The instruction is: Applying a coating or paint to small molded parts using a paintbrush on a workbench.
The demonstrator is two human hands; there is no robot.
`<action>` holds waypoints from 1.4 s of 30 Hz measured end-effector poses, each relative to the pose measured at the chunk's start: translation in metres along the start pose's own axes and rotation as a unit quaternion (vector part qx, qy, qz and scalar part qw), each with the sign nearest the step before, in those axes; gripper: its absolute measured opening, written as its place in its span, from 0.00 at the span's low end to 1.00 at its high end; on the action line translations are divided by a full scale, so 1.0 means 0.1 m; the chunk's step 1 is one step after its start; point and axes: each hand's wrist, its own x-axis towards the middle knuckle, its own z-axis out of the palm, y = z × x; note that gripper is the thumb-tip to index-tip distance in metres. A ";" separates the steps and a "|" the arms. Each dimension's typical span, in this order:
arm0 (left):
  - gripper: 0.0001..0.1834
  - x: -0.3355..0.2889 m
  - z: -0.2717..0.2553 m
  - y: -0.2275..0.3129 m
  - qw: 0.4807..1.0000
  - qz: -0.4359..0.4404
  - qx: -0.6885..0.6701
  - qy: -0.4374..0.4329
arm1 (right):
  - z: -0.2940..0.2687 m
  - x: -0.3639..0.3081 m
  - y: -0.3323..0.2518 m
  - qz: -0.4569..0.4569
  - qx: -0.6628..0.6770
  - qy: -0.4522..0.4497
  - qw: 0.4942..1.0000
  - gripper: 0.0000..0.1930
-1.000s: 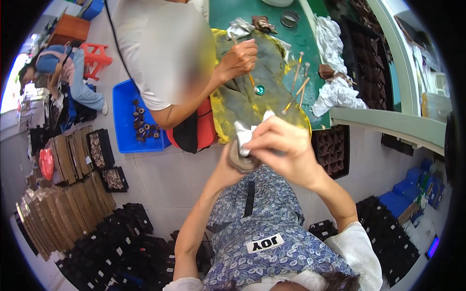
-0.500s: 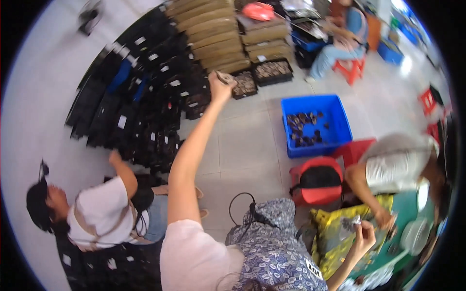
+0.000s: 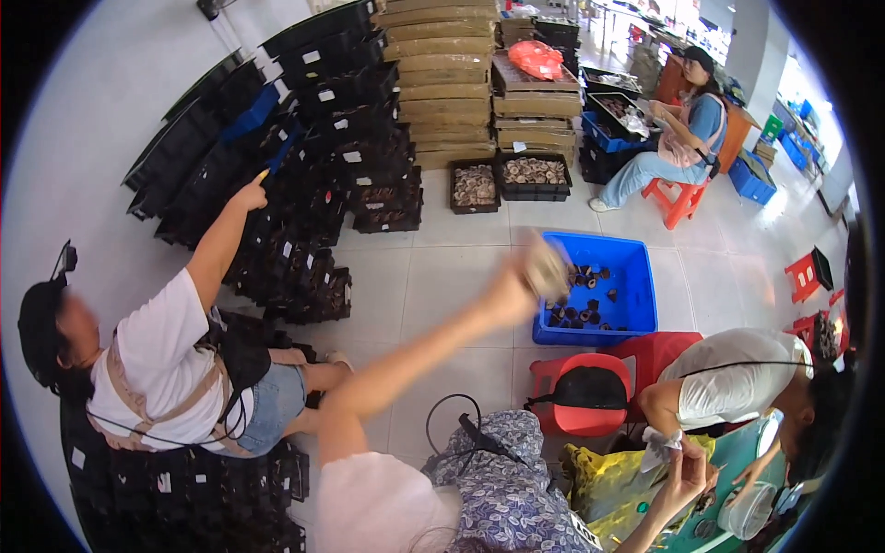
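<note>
- The view is now swinging away from the green table toward the floor, so the work is moving from wiping at the table to dropping a piece off at the side.
- The left hand (image 3: 533, 276) is stretching out over the near-left corner of the blue bin (image 3: 636, 267), blurred with motion, its fingers closed round a round grey part (image 3: 546, 265).
- The part is sitting in that hand, just above the bin's rim, with the dark parts (image 3: 581, 309) already lying in the bin just beside and below it.
- The right hand (image 3: 687, 465) is staying low by the yellow cloth (image 3: 599, 479), pinching a white rag (image 3: 662, 444); a second ago both hands were meeting at the part.
</note>
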 end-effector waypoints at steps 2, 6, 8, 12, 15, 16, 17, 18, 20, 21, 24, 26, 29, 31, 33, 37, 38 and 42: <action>0.16 -0.42 0.67 -0.09 0.976 0.107 0.009 -0.190 | 0.11 -0.01 -0.28 -0.032 -0.012 -0.024 0.999 0.02; 0.17 -0.84 1.72 0.08 0.941 0.003 -0.140 -0.307 | 0.39 0.05 -0.54 -0.151 -0.110 -0.140 0.972 0.09; 0.17 -0.91 1.85 0.10 0.947 0.021 -0.164 -0.274 | 0.36 0.06 -0.49 -0.154 -0.145 -0.118 0.970 0.07; 0.18 -1.15 1.97 0.12 0.961 0.000 -0.192 -0.200 | 0.31 -0.16 -0.34 -0.132 -0.144 -0.078 0.978 0.03; 0.18 -1.31 2.02 0.03 0.975 -0.001 -0.181 -0.132 | 0.37 -0.23 -0.48 -0.180 -0.194 -0.091 0.960 0.08; 0.18 -1.33 1.97 0.02 0.981 0.003 -0.160 -0.107 | 0.40 -0.27 -0.39 -0.157 -0.197 -0.081 0.964 0.07; 0.17 -1.36 1.96 0.04 0.985 0.004 -0.156 -0.067 | 0.41 -0.30 -0.32 -0.132 -0.200 -0.066 0.969 0.05; 0.17 -1.36 1.96 -0.01 0.993 -0.003 -0.113 -0.047 | 0.42 -0.31 -0.27 -0.120 -0.188 -0.071 0.972 0.06; 0.16 -1.33 1.93 0.06 0.996 -0.010 -0.084 -0.027 | 0.44 -0.28 -0.30 -0.107 -0.187 -0.063 0.974 0.06; 0.17 -1.32 1.96 0.03 0.997 -0.005 -0.083 -0.004 | 0.44 -0.25 -0.16 -0.053 -0.129 -0.078 0.987 0.03; 0.17 -1.27 1.81 -0.07 0.996 0.023 -0.072 0.050 | 0.59 -0.26 -0.23 0.086 -0.056 -0.145 0.984 0.02; 0.18 -1.21 1.62 -0.21 0.996 -0.010 0.041 0.081 | 0.68 -0.31 -0.39 0.169 -0.038 -0.228 0.958 0.04; 0.20 -1.08 1.61 -0.18 0.997 -0.061 -0.036 0.010 | 0.68 -0.53 -0.31 0.054 -0.016 -0.186 0.981 0.06; 0.22 -1.04 1.71 -0.15 0.993 -0.062 -0.076 -0.066 | 0.54 -0.47 -0.48 -0.033 -0.071 -0.064 0.995 0.08; 0.23 -1.08 1.84 -0.07 0.982 -0.032 -0.112 -0.150 | 0.45 -0.46 -0.53 -0.101 -0.135 -0.031 0.985 0.10; 0.23 -1.14 2.05 -0.11 0.956 0.004 -0.117 -0.270 | 0.15 -0.60 -0.23 -0.079 -0.167 -0.061 0.981 0.09; 0.22 -1.14 2.09 -0.11 0.957 0.025 -0.076 -0.279 | 0.00 -0.59 -0.10 -0.074 -0.250 -0.015 0.965 0.08; 0.18 -1.01 2.20 0.04 0.931 -0.006 -0.167 -0.325 | -0.26 -0.43 -0.36 -0.058 -0.249 0.150 0.955 0.08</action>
